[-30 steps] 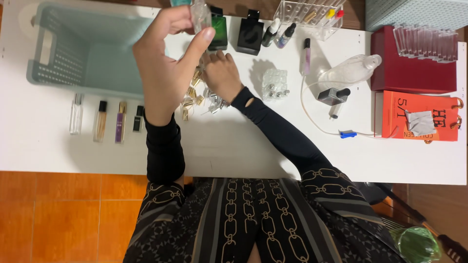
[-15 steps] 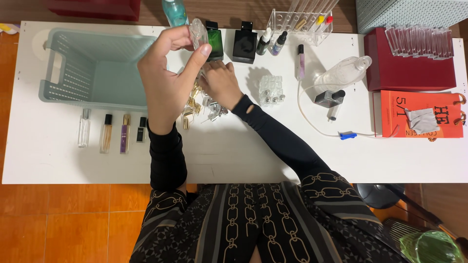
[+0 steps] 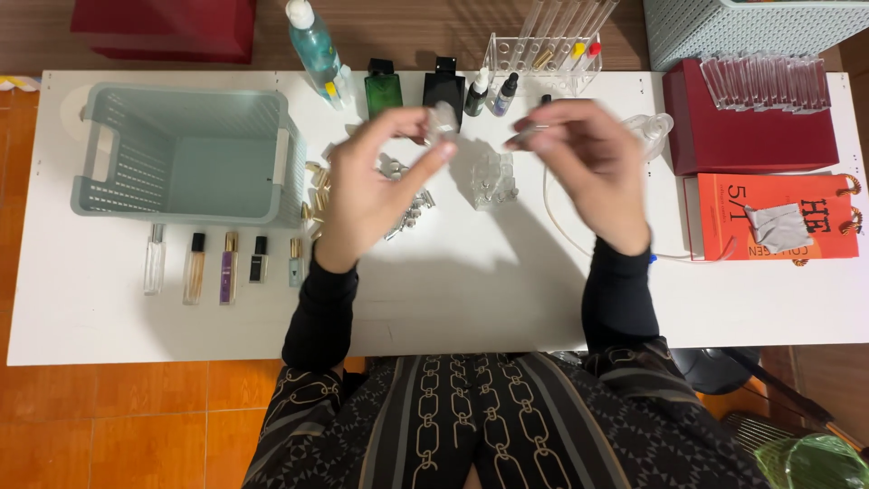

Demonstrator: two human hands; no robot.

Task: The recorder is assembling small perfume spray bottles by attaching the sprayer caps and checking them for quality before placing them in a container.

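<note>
Left hand (image 3: 376, 181) raised over bench (image 3: 453, 299) — grip pinching small clear vial (image 3: 443, 120). Right hand (image 3: 588, 163) — grip pinching thin tube (image 3: 525, 138), well apart.

The scene is bright and evenly lit from above. The white surface (image 3: 471, 299) nearly washes out, with soft grey shadows falling on it below and beside each grip. The left hand (image 3: 367, 195) and right hand (image 3: 588, 167) are smeared by motion blur, their fingertips indistinct. Things resting beyond the grips are sharper. The surface's edges bow slightly with wide-angle distortion.
</note>
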